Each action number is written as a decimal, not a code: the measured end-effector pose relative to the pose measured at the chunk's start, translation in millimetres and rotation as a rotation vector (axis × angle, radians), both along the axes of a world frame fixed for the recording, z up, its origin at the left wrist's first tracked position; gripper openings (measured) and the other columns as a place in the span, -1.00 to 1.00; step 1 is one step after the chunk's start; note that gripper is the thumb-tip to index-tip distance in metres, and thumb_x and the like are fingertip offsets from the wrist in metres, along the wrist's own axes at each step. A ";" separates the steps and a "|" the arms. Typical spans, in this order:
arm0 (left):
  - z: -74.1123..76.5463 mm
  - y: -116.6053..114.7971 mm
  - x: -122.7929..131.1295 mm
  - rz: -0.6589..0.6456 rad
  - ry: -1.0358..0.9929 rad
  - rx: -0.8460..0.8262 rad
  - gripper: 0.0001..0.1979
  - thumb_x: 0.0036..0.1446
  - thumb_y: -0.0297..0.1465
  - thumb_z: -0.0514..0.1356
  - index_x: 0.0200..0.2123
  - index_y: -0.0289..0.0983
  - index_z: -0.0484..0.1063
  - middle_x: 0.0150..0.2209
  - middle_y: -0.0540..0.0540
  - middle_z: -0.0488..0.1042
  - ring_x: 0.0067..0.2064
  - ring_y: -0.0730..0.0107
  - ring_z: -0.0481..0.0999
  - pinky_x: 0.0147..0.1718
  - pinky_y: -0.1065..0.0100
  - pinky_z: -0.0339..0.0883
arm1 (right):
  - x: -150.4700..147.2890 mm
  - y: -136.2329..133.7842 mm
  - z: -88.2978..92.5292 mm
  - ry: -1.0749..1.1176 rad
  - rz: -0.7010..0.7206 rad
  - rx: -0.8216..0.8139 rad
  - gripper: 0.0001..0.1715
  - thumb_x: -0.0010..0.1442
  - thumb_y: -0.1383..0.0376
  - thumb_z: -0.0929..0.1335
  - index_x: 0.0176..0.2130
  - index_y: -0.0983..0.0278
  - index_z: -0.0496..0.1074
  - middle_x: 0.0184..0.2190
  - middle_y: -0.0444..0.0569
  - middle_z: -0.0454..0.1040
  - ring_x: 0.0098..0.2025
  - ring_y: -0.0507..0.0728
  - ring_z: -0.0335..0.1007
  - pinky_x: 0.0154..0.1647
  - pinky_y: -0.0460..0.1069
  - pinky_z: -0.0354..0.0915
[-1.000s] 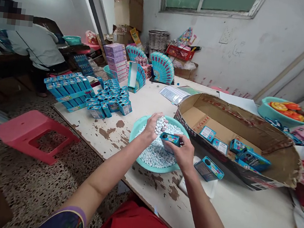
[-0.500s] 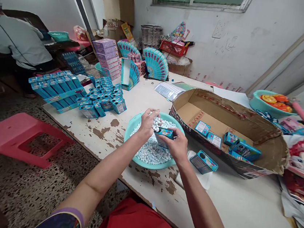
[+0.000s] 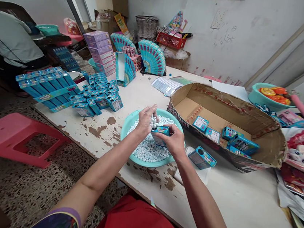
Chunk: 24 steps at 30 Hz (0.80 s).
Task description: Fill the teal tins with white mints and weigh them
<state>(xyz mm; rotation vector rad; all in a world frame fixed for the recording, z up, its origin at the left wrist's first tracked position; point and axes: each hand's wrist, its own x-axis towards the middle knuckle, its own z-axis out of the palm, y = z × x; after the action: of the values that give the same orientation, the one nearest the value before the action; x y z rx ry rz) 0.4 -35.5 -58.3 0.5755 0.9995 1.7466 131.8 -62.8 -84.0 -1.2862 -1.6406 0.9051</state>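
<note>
Observation at the worktable (image 3: 240, 208), white with worn brown patches along its near edge.

Left hand (image 3: 144, 119): raised over the teal basin (image 3: 124, 134), fingers drawn together and curled around a few white pellets. It is touching the open end of the small blue box (image 3: 161, 130).

Right hand (image 3: 175, 143): closed around the small blue box, thumb on top and fingers beneath, holding it tilted above the basin just beside the left hand.

The basin sits near the table's front edge and is heaped with white pellets (image 3: 144, 151).

A second small blue box (image 3: 202, 158) lies on a white sheet (image 3: 189, 174) just to the right of the basin, apart from both hands.

A wide cardboard tray (image 3: 237, 110) stands behind and to the right of the basin; several blue boxes (image 3: 243, 143) lie inside it.

At left, a pile of small blue boxes (image 3: 99, 93) lies next to long blue cartons (image 3: 45, 87).

Further back are a stack of purple boxes (image 3: 99, 47) and fan-shaped displays (image 3: 151, 57).

A pink stool (image 3: 14, 136) stands on the floor at left. Another person (image 3: 7, 39) is at the far left, well apart.
</note>
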 end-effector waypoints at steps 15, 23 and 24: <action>2.9 -2.9 3.6 -0.035 0.083 0.009 -0.58 -0.11 -0.10 0.34 -0.55 -0.28 0.23 -0.64 0.08 0.26 -0.66 0.58 0.28 -0.68 0.50 0.15 | -2.0 -4.4 -1.2 0.007 -0.042 0.036 -0.46 -0.20 0.03 0.51 -0.23 0.23 0.49 -0.31 -0.07 0.49 -0.24 0.15 0.34 -0.20 0.02 0.24; 6.8 -3.7 7.7 0.005 0.083 0.053 -0.59 0.00 -0.07 0.26 -0.55 -0.28 0.26 -0.72 0.10 0.16 -0.69 0.58 0.24 -0.71 0.51 0.05 | -1.7 -4.2 -0.3 0.050 -0.023 0.020 -0.48 -0.20 0.05 0.51 -0.23 0.22 0.49 -0.30 -0.08 0.50 -0.25 0.14 0.36 -0.20 0.01 0.26; 7.1 -3.2 8.0 0.014 0.067 0.048 -0.58 -0.01 -0.07 0.27 -0.55 -0.29 0.26 -0.70 0.09 0.18 -0.68 0.59 0.26 -0.70 0.51 0.07 | -1.6 -4.0 0.4 0.052 -0.032 0.024 -0.48 -0.21 0.05 0.52 -0.23 0.22 0.49 -0.30 -0.08 0.50 -0.24 0.15 0.36 -0.20 0.02 0.26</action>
<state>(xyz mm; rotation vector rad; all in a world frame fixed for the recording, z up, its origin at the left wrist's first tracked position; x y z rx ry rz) 8.3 -38.7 -51.2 0.6628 1.0126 1.7775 130.2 -66.8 -83.6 -1.2592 -1.5819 0.8893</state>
